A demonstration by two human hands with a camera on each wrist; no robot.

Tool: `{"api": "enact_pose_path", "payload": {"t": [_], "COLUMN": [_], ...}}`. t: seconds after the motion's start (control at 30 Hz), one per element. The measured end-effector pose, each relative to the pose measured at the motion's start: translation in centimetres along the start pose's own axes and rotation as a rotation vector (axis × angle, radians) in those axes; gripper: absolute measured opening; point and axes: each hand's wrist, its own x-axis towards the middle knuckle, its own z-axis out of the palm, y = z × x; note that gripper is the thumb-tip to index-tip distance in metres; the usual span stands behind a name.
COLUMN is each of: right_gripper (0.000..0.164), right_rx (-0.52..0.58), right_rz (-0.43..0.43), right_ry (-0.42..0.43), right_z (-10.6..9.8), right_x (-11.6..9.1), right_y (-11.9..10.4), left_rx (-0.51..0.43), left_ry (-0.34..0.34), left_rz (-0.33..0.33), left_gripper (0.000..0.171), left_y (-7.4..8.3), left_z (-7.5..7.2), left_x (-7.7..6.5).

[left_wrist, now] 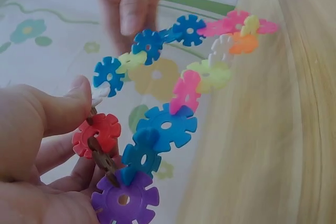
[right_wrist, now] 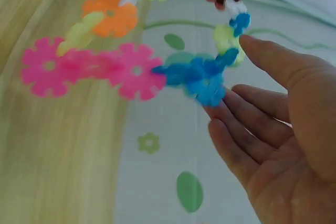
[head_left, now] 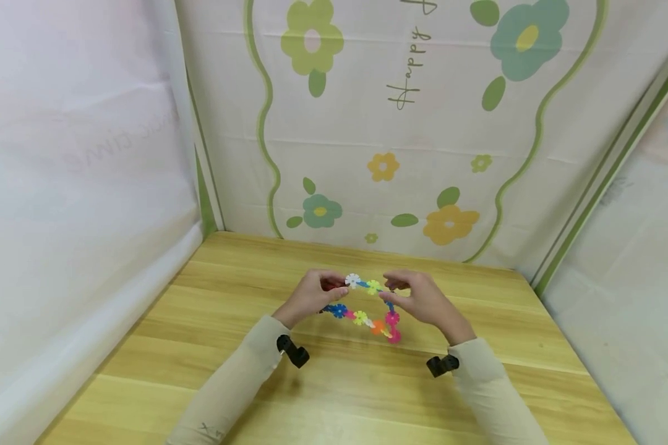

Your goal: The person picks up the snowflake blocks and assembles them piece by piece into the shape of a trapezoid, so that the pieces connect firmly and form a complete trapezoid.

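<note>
A closed loop of notched plastic snowflake discs hangs in the air between the two hands, linked edge to edge in many colours. My left hand holds the loop at its left end, thumb and fingers about the red disc and its brown neighbour. A purple disc hangs just below those fingers. At the loop's right side is my right hand, thumb and fingers spread apart beside the blue discs; its fingertips look close to them or touching. Pink discs dangle below that hand.
A wood-grain table lies beneath both hands. Behind it hangs a white flower-printed cloth, and similar white cloth walls stand on both sides. Black wrist cameras sit on both cuffs.
</note>
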Motion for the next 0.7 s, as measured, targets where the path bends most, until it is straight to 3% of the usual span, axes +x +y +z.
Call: {"api": "enact_pose_path", "payload": {"t": [0.17,0.27,0.47,0.7], "right_gripper": [0.027,0.018,0.024,0.026], "right_rx": [0.125,0.167,0.224,0.254], "right_rz": [0.063,0.068,0.157,0.223], "right_ry": [-0.060,-0.058,-0.024,-0.082], "right_z": [0.4,0.8,0.5,1.0], "right_x": [-0.9,-1.0,-0.5,0.3], "right_y": [2.0,2.8,3.9,5.3], "left_rx": [-0.048,-0.065,-0.061,-0.057], "left_ry": [0.025,0.001,-0.107,-0.205], "left_rz": [-0.044,-0.077,-0.101,-0.092], "left_gripper": [0.022,0.024,0.025,0.028], "left_y": [-0.7,-0.8,-1.4,-2.5], "left_z": [0.2,0.4,0.3,0.5], "left_x": [0.2,0.3,0.8,1.8]}}
